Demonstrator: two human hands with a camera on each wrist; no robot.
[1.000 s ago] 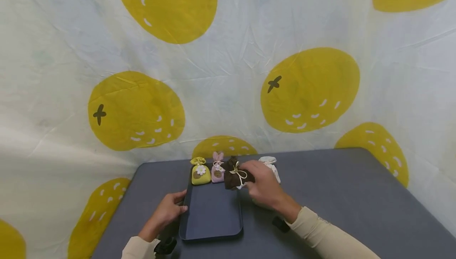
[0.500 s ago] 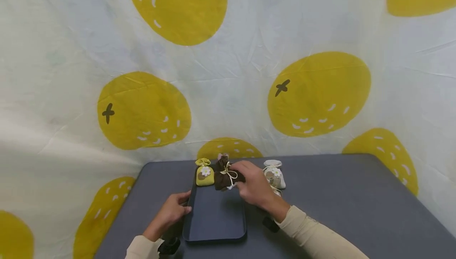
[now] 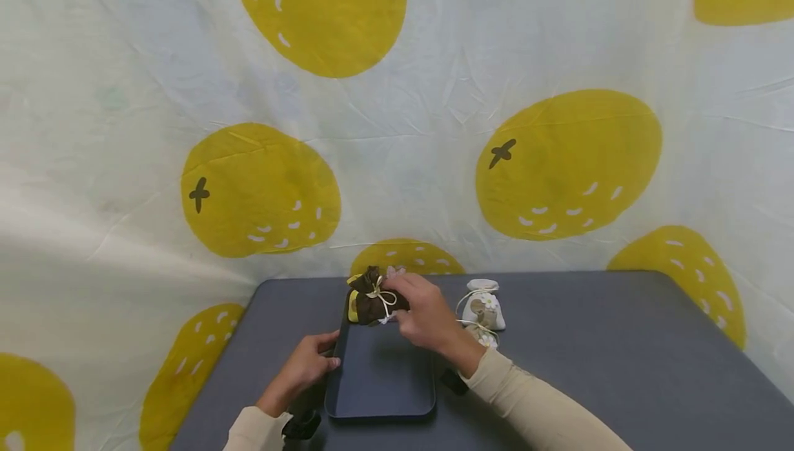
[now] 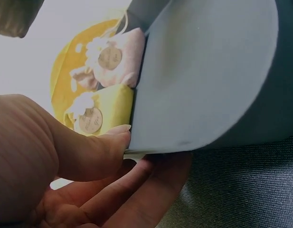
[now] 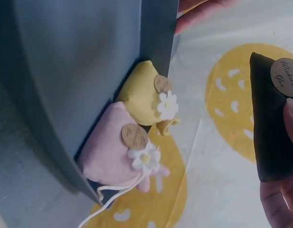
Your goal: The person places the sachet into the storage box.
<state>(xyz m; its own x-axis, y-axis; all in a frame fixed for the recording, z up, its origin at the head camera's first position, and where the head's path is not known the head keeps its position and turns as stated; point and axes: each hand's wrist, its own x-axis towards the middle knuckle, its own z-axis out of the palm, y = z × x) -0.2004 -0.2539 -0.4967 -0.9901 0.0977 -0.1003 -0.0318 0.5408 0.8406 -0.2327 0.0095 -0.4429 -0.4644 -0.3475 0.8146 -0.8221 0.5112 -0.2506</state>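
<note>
My right hand (image 3: 428, 313) holds a dark brown drawstring sachet (image 3: 371, 307) with a cream bow, raised over the far end of a dark blue-grey tray (image 3: 384, 382). In the right wrist view, the sachet carries a round tag. My left hand (image 3: 304, 368) pinches the tray's left rim, thumb on top and fingers below. At the tray's far end lie a yellow sachet (image 4: 115, 107) and a pink sachet (image 4: 129, 52), side by side, each with a white flower and round tag. The head view shows both mostly hidden behind the brown one.
Right of the tray, on the dark grey table (image 3: 577, 341), sit a white sachet (image 3: 496, 314) and a beige one (image 3: 480, 335) partly behind my right arm. A pale cloth with yellow fruit prints (image 3: 571, 161) hangs behind the table.
My right hand has carried the brown sachet leftward, from the tray's right side to in front of the yellow sachet. The left hand keeps hold of the rim. The head view has shifted slightly.
</note>
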